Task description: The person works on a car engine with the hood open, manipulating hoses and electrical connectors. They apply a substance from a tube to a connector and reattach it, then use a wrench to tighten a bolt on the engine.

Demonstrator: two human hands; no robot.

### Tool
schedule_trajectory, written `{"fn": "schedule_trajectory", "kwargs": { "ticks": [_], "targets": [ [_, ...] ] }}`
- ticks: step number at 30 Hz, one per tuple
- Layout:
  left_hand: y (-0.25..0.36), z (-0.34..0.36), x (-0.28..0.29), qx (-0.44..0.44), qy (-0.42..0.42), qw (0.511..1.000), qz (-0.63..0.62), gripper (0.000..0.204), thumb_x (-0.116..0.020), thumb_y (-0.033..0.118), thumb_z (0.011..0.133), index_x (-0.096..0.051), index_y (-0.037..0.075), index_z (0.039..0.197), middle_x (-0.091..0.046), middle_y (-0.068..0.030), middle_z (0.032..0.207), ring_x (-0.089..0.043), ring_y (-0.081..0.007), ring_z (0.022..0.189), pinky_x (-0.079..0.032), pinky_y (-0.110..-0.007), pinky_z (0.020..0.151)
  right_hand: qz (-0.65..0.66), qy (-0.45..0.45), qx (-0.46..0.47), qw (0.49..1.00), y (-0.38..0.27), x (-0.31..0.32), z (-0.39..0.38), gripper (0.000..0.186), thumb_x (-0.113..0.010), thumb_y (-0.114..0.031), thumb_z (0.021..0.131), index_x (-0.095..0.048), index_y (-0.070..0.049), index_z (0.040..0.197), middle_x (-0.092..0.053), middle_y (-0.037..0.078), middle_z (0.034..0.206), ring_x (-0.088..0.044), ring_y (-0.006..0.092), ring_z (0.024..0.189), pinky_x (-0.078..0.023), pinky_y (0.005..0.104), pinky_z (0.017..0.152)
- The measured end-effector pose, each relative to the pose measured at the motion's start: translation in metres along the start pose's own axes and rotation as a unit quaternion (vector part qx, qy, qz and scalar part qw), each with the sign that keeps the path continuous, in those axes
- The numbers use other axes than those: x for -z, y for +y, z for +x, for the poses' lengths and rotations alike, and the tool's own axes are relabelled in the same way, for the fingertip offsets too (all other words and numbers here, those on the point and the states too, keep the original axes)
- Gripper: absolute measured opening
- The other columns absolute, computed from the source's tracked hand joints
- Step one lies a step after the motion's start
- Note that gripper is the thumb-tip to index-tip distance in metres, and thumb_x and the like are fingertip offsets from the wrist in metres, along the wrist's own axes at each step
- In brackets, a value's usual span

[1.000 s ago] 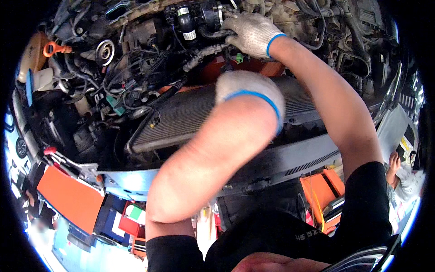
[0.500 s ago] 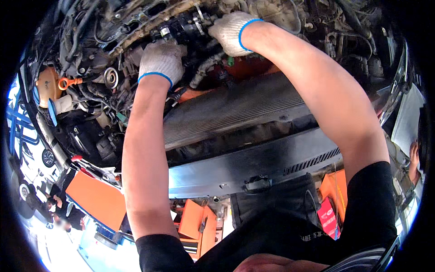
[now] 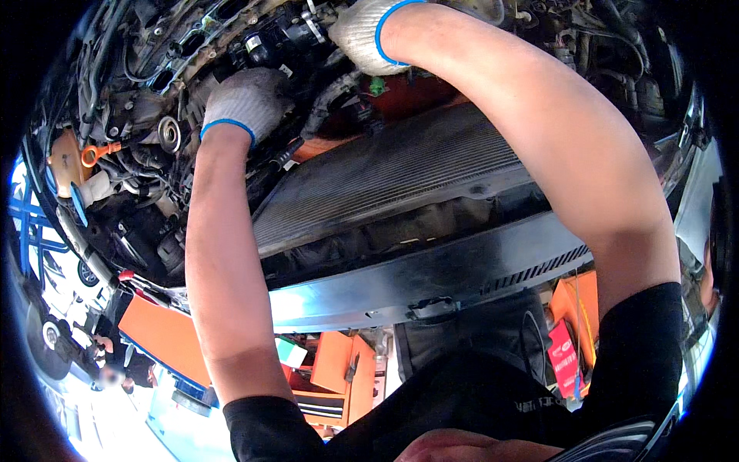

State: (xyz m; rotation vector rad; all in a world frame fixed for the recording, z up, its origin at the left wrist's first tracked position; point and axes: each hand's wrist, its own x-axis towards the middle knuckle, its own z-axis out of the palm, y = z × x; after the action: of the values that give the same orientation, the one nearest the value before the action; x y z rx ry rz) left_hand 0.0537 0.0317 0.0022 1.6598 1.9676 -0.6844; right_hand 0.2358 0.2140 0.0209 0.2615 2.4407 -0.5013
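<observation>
Both my hands wear off-white knit work gloves with blue cuffs and reach into a car's engine bay. My left hand (image 3: 248, 98) is back upward, just below a black cylindrical housing (image 3: 265, 49). Its fingers go down among dark parts and are hidden. My right hand (image 3: 359, 35) is curled at the top of the view, right of the housing and close to a metal clamp (image 3: 314, 25). What its fingers hold, if anything, does not show. Between the hands runs a dark hose (image 3: 327, 106), with a green fitting (image 3: 376, 86) under my right hand.
A wide finned radiator (image 3: 385, 173) lies nearer me, then a dark front panel (image 3: 416, 266). An orange-ringed dipstick (image 3: 92, 155) and an amber reservoir (image 3: 68, 162) are at left. Orange cabinets (image 3: 165, 335) stand below. Another person (image 3: 115, 354) is at far left.
The view has shifted, so the engine bay sits higher and further left. My right hand stays near the clamp; my left hand lies slightly farther from the black housing.
</observation>
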Motion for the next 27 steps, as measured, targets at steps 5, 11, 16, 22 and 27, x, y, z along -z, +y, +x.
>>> {"fn": "schedule_trajectory", "kwargs": {
  "ticks": [5, 11, 16, 22, 27],
  "targets": [
    [0.004, -0.007, 0.004, -0.046, -0.011, 0.999, -0.025, 0.035, -0.064, 0.03, 0.094, -0.076, 0.019, 0.125, -0.074, -0.0176, 0.126, -0.07, -0.0379, 0.118, -0.057, -0.049, 0.101, -0.036, -0.042, 0.001, 0.998, -0.002, 0.007, -0.003, 0.032, -0.072, -0.013, 0.084, -0.081, -0.003, 0.112, -0.077, 0.018, 0.12, -0.074, 0.0315, 0.113, -0.06, 0.0438, 0.088],
    [-0.004, 0.002, -0.019, -0.027, 0.083, 0.996, -0.005, 0.034, -0.056, 0.023, 0.097, -0.077, 0.018, 0.123, -0.074, -0.0189, 0.124, -0.071, -0.0384, 0.115, -0.058, -0.05, 0.098, 0.003, -0.01, -0.017, 1.0, -0.002, 0.005, -0.003, 0.032, -0.071, -0.012, 0.083, -0.08, 0.0, 0.111, -0.077, 0.022, 0.118, -0.074, 0.0346, 0.111, -0.06, 0.0456, 0.09],
    [-0.004, 0.01, -0.016, 0.015, 0.043, 0.999, 0.024, 0.037, -0.054, 0.03, 0.102, -0.072, 0.02, 0.133, -0.072, -0.0166, 0.132, -0.067, -0.0387, 0.123, -0.054, -0.05, 0.104, -0.002, 0.005, -0.019, 1.0, -0.003, 0.005, -0.002, 0.034, -0.07, -0.018, 0.087, -0.078, 0.002, 0.114, -0.075, 0.022, 0.122, -0.073, 0.036, 0.114, -0.059, 0.0457, 0.093],
    [-0.017, 0.012, -0.023, -0.019, 0.048, 0.999, -0.013, 0.038, -0.058, 0.027, 0.101, -0.069, 0.022, 0.137, -0.07, -0.015, 0.136, -0.066, -0.0385, 0.124, -0.054, -0.048, 0.105, -0.006, 0.03, -0.013, 0.999, 0.004, -0.003, 0.0, 0.035, -0.071, -0.012, 0.083, -0.076, 0.002, 0.115, -0.074, 0.024, 0.123, -0.072, 0.0373, 0.116, -0.058, 0.0455, 0.094],
    [-0.016, 0.009, -0.017, -0.029, -0.004, 0.998, -0.048, 0.041, -0.064, 0.028, 0.099, -0.068, 0.023, 0.14, -0.068, -0.015, 0.14, -0.065, -0.038, 0.127, -0.053, -0.046, 0.107, -0.013, 0.013, -0.017, 1.0, 0.003, 0.001, 0.003, 0.036, -0.07, -0.01, 0.081, -0.076, 0.002, 0.115, -0.075, 0.024, 0.119, -0.073, 0.0383, 0.113, -0.058, 0.0467, 0.093]
  ]
}}
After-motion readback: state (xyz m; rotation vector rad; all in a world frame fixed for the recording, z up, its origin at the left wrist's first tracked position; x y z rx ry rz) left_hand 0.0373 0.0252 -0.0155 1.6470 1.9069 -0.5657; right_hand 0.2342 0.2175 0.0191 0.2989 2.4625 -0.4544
